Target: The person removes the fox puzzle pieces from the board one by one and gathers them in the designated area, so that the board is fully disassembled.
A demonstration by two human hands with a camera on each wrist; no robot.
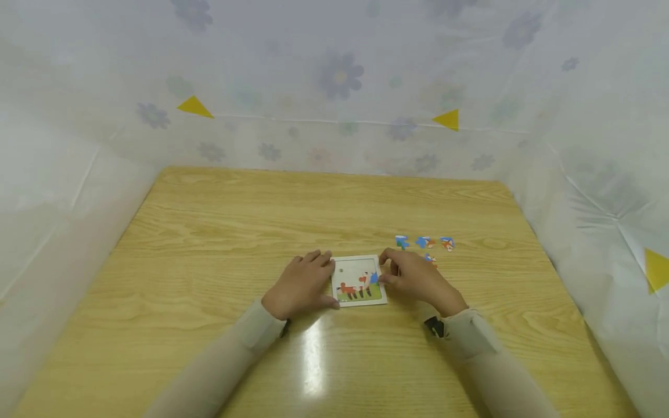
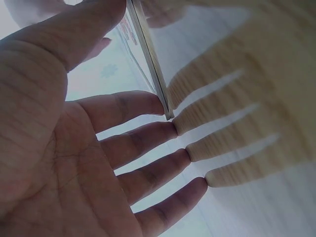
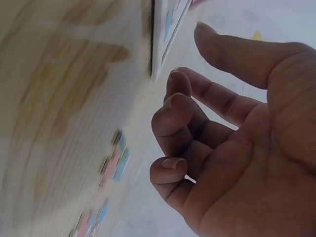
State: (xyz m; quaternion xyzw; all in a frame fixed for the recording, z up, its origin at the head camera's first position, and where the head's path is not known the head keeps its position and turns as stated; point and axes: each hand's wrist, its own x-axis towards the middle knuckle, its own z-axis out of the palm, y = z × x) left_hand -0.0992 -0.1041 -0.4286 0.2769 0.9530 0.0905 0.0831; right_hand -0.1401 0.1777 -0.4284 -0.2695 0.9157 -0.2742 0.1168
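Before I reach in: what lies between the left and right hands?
In the head view, the puzzle lies between the left hand and the right hand. The loose pieces lie outside that stretch.

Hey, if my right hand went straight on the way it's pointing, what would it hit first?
Most likely the puzzle board, at its right side. Your right hand is right beside that edge, though whether they already touch is hard to tell.

Soft light, glare on tabletop [image 1: 219,232], puzzle pieces [image 3: 121,165] blurred in right-wrist view
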